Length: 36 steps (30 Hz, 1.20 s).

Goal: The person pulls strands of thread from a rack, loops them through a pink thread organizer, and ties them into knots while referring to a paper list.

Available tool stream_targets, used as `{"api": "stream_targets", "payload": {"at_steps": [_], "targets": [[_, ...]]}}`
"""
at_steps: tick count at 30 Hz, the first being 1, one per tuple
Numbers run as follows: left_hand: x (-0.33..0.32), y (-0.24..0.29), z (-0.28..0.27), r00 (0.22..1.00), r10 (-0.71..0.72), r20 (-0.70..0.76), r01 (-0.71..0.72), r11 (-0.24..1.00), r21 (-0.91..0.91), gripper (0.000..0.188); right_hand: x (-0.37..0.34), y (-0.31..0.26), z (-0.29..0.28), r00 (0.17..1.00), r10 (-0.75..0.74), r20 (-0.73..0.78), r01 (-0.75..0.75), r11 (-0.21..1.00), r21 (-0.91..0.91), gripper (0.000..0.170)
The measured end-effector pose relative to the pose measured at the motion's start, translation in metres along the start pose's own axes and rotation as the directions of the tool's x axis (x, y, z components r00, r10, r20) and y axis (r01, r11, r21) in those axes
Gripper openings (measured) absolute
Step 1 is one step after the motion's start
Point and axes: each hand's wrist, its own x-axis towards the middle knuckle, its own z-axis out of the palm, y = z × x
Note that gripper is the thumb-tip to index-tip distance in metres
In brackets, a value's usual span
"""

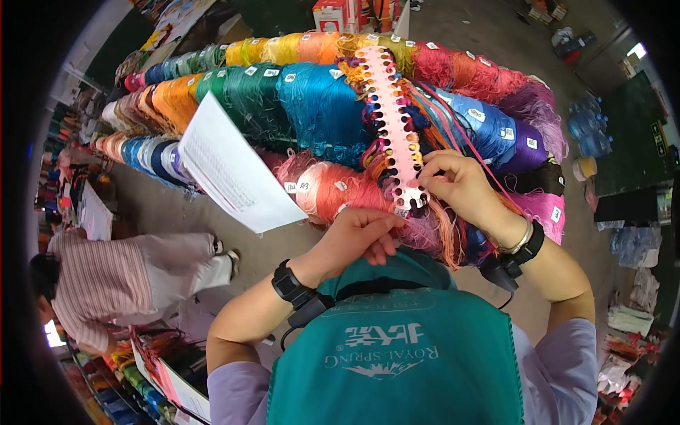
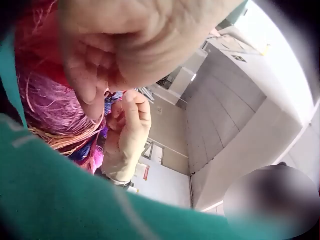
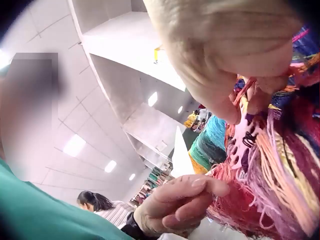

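Observation:
A long pink card with holes along both edges (image 1: 397, 120) lies over the hanging skeins, bundles of colored thread looped through its holes. At the card's near right edge my right hand (image 1: 457, 185) pinches a red thread (image 3: 245, 89) between thumb and fingers. My left hand (image 1: 356, 239) is just left of the card's near end, thumb and index finger together on a thin pinkish thread (image 2: 103, 118). Peach and orange strands (image 1: 445, 230) hang from the card below my right hand. A pink skein (image 1: 333, 185) is beside the left hand.
Rows of labeled skeins, among them a blue one (image 1: 322, 99), hang on rails ahead. A white printed sheet (image 1: 234, 170) stands among them on the left. Another person in a striped top (image 1: 103, 273) bends at the left. Large water bottles (image 1: 589, 127) stand at the right.

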Motion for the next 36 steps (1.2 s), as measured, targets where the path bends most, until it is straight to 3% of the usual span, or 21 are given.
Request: {"api": "stream_targets", "payload": {"at_steps": [2,3,4,5,6,7,9,11,14,15,17,18,21,23,25,28,34,35,36], "targets": [[0.001,-0.004,0.002,0.999,0.045,-0.023,-0.046,0.998,-0.046,0.028,0.0,-0.01,0.0,0.951,0.285,0.118,-0.302,0.937,0.175,0.009],[-0.001,-0.009,-0.001,0.936,0.305,-0.176,-0.257,0.933,0.253,0.027,-0.002,-0.011,0.001,0.946,0.304,0.112,-0.321,0.929,0.186,0.008],[-0.004,-0.018,-0.011,0.785,0.57,-0.243,-0.371,0.746,0.553,0.027,-0.004,-0.011,0.001,0.941,0.319,0.113,-0.336,0.921,0.196,0.007],[-0.011,-0.028,-0.027,0.564,0.795,-0.222,-0.345,0.471,0.812,0.028,0.0,-0.012,0.004,0.939,0.316,0.135,-0.338,0.918,0.207,0.007],[-0.017,-0.031,-0.057,0.341,0.878,-0.337,-0.123,0.398,0.909,0.035,0.001,-0.01,0.005,0.937,0.324,0.132,-0.347,0.908,0.235,0.006],[-0.015,-0.034,-0.092,0.098,0.927,-0.362,0.116,0.351,0.929,0.044,0.001,-0.007,0.005,0.929,0.334,0.163,-0.37,0.87,0.327,0.006],[0.022,-0.085,-0.151,0.04,0.903,-0.427,0.138,0.418,0.898,0.061,0.002,-0.004,0.007,0.925,0.35,0.151,-0.38,0.871,0.311,0.006],[0.031,-0.092,-0.156,0.061,0.901,-0.429,0.034,0.427,0.903,0.068,0.002,-0.008,0.008,0.917,0.366,0.161,-0.399,0.861,0.315,0.004],[-0.005,-0.088,-0.168,0.2,0.908,-0.369,-0.066,0.388,0.919,0.062,0.004,-0.018,0.009,0.906,0.383,0.178,-0.42,0.858,0.294,0.004],[-0.025,-0.083,-0.163,0.153,0.909,-0.388,-0.128,0.408,0.904,0.05,0.005,-0.011,0.008,0.912,0.366,0.188,-0.407,0.863,0.298,0.004],[-0.062,-0.1,-0.181,0.19,0.848,-0.494,-0.051,0.511,0.858,0.036,0.007,-0.01,0.008,0.907,0.372,0.198,-0.418,0.853,0.312,0.004],[-0.073,-0.111,-0.183,0.2,0.719,-0.666,-0.073,0.689,0.721,0.025,0.007,-0.013,0.01,0.908,0.379,0.18,-0.419,0.844,0.334,0.005],[-0.089,-0.124,-0.159,0.563,0.512,-0.649,-0.371,0.858,0.355,0.026,0.011,-0.023,0.016,0.905,0.369,0.212,-0.425,0.789,0.444,0.006],[-0.082,-0.1,-0.112,0.755,0.494,-0.431,-0.432,0.869,0.24,0.026,0.013,-0.03,0.026,0.9,0.382,0.209,-0.436,0.79,0.432,0.006],[-0.068,-0.066,-0.064,0.896,0.34,-0.287,-0.384,0.917,-0.112,0.024,0.013,-0.038,0.04,0.908,0.372,0.193,-0.419,0.803,0.424,0.006],[-0.028,-0.056,-0.029,0.913,0.375,-0.163,-0.405,0.884,-0.233,0.022,0.013,-0.04,0.051,0.914,0.362,0.185,-0.406,0.826,0.39,0.006],[0.005,-0.037,-0.003,0.881,0.298,-0.368,-0.445,0.787,-0.427,0.015,0.0,-0.036,0.052,0.934,0.331,0.138,-0.358,0.846,0.395,0.004],[0.006,-0.037,0.003,0.872,0.279,-0.402,-0.456,0.764,-0.457,0.014,-0.001,-0.033,0.049,0.986,0.166,0.012,-0.165,0.964,0.208,0.004],[0.007,-0.037,0.005,0.861,0.278,-0.426,-0.46,0.783,-0.418,0.013,0.001,-0.033,0.047,0.997,-0.03,-0.074,0.029,1.0,-0.012,0.003]]}}
